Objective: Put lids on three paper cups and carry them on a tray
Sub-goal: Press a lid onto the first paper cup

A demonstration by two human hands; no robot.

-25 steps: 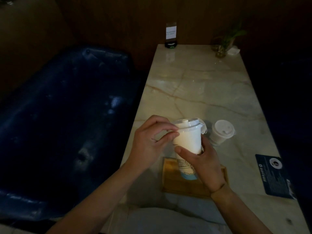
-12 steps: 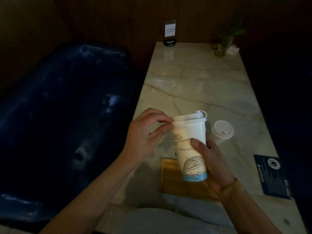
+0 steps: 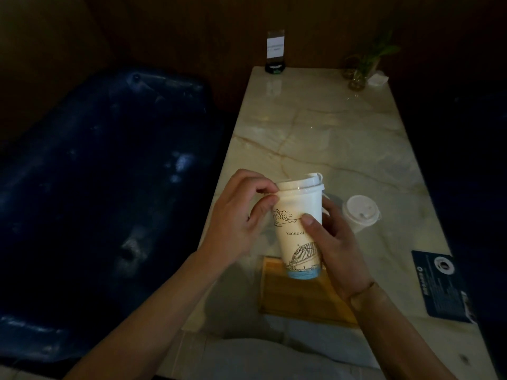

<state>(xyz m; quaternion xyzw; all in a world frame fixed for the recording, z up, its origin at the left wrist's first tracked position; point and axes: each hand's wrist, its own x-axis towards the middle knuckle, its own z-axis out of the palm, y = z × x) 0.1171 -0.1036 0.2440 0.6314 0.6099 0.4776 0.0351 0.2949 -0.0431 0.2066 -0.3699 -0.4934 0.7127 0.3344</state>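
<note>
I hold a tall white paper cup (image 3: 295,237) with a bridge drawing and a blue base, lifted above the wooden tray (image 3: 297,297). My right hand (image 3: 336,242) grips its side, thumb across the print. My left hand (image 3: 241,219) pinches the rim of the white lid (image 3: 299,185) on the cup's left side; the lid sits tilted, its flap sticking up at the right. A second, shorter cup with a lid (image 3: 360,213) stands on the marble table (image 3: 329,138) just right of my hands. No third cup shows.
A dark blue card (image 3: 441,286) lies near the table's right edge. At the far end stand a small sign holder (image 3: 275,54) and a plant in a glass (image 3: 359,69). A dark blue padded seat (image 3: 96,174) fills the left.
The cup has been raised and turned upright, so its printed side faces me. My left fingers have stayed pinched at the lid's rim.
</note>
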